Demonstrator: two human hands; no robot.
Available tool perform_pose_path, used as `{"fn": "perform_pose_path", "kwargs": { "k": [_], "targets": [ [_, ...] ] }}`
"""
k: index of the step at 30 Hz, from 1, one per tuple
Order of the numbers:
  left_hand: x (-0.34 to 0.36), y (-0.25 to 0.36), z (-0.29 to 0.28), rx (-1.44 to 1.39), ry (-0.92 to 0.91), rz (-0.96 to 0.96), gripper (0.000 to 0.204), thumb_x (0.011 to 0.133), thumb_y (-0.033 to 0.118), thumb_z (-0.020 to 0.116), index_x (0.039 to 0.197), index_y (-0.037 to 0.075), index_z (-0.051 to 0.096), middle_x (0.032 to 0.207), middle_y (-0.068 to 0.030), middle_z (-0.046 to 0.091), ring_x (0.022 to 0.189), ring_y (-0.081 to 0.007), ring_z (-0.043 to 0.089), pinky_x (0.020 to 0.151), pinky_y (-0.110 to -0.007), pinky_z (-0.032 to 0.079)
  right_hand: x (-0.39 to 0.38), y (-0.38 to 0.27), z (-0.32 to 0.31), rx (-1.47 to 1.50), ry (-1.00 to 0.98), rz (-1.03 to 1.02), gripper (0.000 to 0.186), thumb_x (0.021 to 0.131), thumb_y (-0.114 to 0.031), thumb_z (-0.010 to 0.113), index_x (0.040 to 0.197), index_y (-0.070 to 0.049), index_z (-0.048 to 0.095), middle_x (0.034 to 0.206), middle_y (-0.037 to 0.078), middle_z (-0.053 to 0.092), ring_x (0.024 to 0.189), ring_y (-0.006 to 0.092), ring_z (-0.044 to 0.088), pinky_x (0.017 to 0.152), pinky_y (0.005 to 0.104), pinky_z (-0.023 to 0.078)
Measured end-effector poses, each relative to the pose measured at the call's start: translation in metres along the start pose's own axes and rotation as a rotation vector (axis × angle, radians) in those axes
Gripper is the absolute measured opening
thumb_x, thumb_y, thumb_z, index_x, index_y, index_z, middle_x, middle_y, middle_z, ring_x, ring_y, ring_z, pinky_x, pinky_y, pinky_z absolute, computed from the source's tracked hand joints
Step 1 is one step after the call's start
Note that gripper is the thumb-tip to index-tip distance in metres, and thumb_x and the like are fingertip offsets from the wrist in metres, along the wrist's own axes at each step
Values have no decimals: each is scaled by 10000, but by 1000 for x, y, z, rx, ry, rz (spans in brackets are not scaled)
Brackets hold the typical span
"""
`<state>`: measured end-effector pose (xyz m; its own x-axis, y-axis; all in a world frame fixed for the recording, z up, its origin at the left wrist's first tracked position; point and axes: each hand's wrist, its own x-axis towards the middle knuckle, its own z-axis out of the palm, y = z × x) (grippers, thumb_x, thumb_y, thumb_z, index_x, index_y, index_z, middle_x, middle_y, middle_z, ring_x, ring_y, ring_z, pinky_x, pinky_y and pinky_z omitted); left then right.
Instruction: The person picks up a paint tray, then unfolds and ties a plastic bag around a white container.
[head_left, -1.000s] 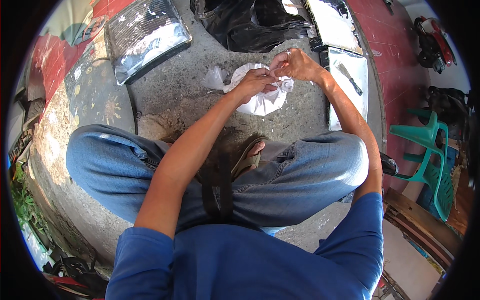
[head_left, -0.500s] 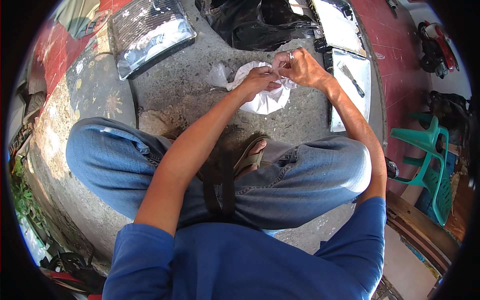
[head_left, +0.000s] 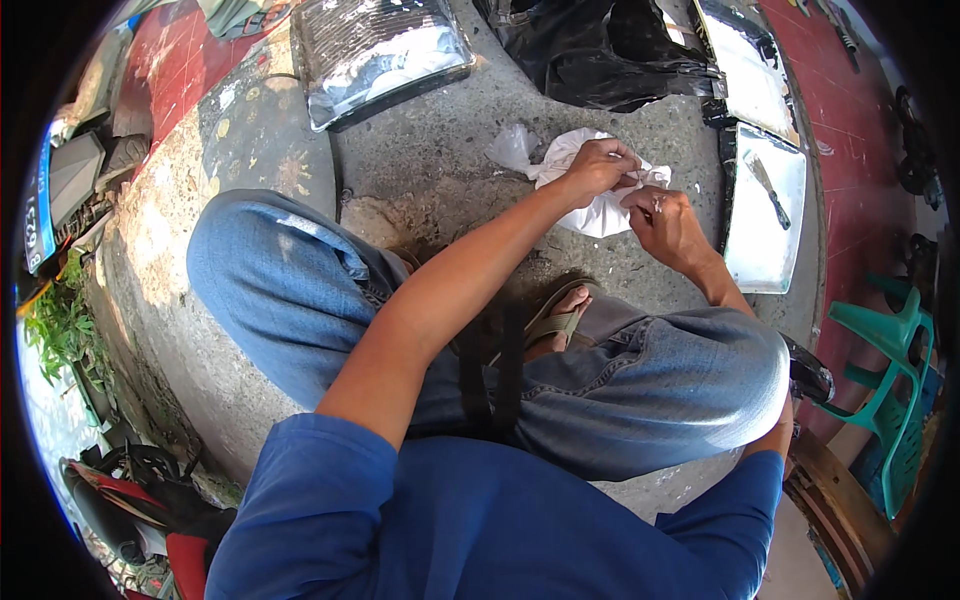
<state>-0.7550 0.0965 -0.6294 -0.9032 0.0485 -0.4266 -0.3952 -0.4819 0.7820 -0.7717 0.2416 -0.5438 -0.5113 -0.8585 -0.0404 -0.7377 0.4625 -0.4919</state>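
On the concrete ground in front of me lies a crumpled white plastic bag (head_left: 601,217). My left hand (head_left: 601,170) is closed on its upper right part, with the fingertips pinched together. Just to the right and nearer to me, my right hand (head_left: 672,230) has curled fingers pinching the bag's right edge. White smears show on the right hand. A piece of clear plastic (head_left: 512,148) sticks out at the bag's left side. What is inside the bag cannot be seen.
Right of the bag, a white-coated tray (head_left: 765,235) carries a putty knife (head_left: 768,190). Behind lies a black plastic bag (head_left: 620,60), beside another white-smeared panel (head_left: 745,65). A ribbed, white-spattered panel (head_left: 385,55) rests at the far left. A green plastic chair (head_left: 890,350) stands at right.
My right hand has come down toward me, from behind the bag's right side to its near right edge. The left hand now sits higher on the bag. The whole view has shifted.
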Motion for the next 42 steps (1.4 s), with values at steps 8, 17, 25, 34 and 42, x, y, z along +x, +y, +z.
{"fn": "perform_pose_path", "kwargs": {
  "k": [8, 17, 25, 34, 42],
  "targets": [
    [1, -1, 3, 77, 3, 16, 104, 830, 88, 607, 917, 35, 626, 878, -50, 643, 748, -120, 611, 647, -242, 488, -27, 7, 47, 214, 335, 52, 212, 772, 9, 617, 978, -37, 640, 866, 121, 665, 740, 278, 650, 664, 335, 517],
    [-3, 3, 2, 167, -27, 59, 113, 862, 117, 584, 930, 26, 583, 914, -82, 627, 783, -135, 617, 691, -255, 506, -43, 1, 74, 416, 721, 230, 89, 838, -27, 608, 918, -26, 647, 908, 129, 642, 817, 201, 617, 712, 295, 481],
    [-2, -3, 15, 215, 88, 222, 93, 865, 56, 533, 921, -17, 539, 878, -111, 636, 743, -149, 636, 638, -248, 532, -69, 12, 95, 1023, 811, 393, 94, 856, -29, 592, 925, 5, 645, 900, 98, 642, 821, 163, 598, 730, 290, 490],
    [-2, 8, 20, 387, -45, 200, 88, 897, 99, 485, 946, 25, 495, 917, -111, 651, 786, -145, 627, 645, -275, 550, -83, 43, 99, 1508, 855, 598, 74, 869, -87, 595, 878, -30, 642, 868, 63, 639, 783, 149, 615, 714, 280, 521],
    [6, 29, 16, 539, -296, 79, 136, 886, 125, 544, 922, 2, 589, 881, -80, 635, 733, -122, 624, 612, -253, 546, -46, 82, 71, 1318, 697, 656, 116, 866, -164, 617, 862, -56, 659, 748, -22, 611, 664, 59, 529, 626, 209, 423]
  ]
}}
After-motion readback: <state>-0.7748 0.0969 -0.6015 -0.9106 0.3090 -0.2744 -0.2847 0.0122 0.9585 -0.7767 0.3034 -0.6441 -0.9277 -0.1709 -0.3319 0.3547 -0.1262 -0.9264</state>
